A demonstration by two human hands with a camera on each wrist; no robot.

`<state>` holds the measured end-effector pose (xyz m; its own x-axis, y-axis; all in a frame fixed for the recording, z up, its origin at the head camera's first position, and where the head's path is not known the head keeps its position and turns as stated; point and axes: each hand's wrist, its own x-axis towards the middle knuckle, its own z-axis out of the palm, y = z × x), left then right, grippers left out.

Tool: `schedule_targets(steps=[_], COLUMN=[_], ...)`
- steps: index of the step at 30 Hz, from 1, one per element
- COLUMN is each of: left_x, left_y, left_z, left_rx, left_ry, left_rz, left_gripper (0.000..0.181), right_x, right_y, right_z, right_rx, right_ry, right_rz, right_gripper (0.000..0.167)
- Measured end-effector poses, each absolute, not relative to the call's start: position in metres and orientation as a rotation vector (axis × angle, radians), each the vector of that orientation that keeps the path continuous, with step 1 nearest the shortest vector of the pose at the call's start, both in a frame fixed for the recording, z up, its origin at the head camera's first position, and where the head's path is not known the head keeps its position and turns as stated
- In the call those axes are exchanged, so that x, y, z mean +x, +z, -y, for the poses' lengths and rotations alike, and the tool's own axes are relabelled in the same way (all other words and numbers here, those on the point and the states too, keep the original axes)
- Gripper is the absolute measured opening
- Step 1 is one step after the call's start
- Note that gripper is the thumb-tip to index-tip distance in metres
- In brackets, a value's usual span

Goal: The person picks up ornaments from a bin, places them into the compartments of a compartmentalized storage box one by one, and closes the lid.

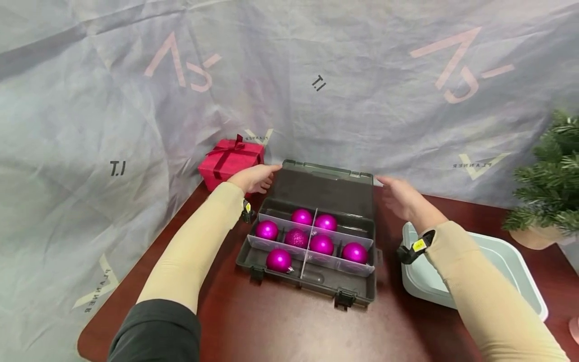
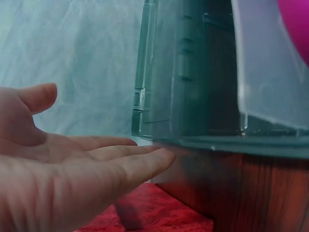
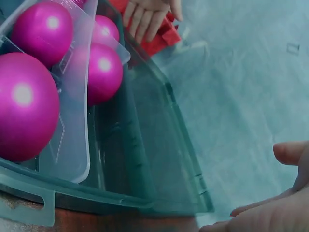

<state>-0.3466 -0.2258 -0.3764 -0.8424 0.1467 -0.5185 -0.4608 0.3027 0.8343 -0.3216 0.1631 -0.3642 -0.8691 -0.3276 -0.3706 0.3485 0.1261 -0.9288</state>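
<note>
A dark translucent plastic organizer box point(image 1: 323, 290) lies on the table with its lid point(image 1: 323, 188) raised at the back. Clear dividers point(image 1: 344, 262) split it into compartments. Several magenta baubles point(image 1: 278, 260) sit inside, one of them glittery point(image 1: 296, 238). At the lid's left side is my left hand point(image 1: 255, 178), fingers extended, fingertips by the lid's edge point(image 2: 140, 96); whether they touch it I cannot tell. My right hand point(image 1: 401, 198) is beside the lid's right side with fingers stretched out. Neither hand grips anything.
A red gift box point(image 1: 230, 166) with a ribbon stands behind my left hand. Under my right forearm is a pale tray point(image 1: 502, 246). A potted artificial fir point(image 1: 552, 171) stands at the far right. Grey printed cloth point(image 1: 316, 115) hangs behind the table point(image 1: 253, 332).
</note>
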Motion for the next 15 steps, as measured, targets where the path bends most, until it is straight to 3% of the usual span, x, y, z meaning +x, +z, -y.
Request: schedule_targets(steps=[7, 15], left_x=[-0.35, -0.353], left_y=[-0.379, -0.38], left_z=[0.228, 0.228], left_rx=[-0.308, -0.332], left_ry=[1.669, 1.692], left_rz=[-1.983, -1.961], left_gripper=[0.082, 0.083], right_x=[-0.326, -0.327], right_y=[-0.377, -0.387], right_z=[-0.165, -0.16], right_rx=[0.115, 0.146], right_ry=[-1.801, -1.789], right_rz=[-1.725, -1.648], right_gripper=[0.086, 0.083])
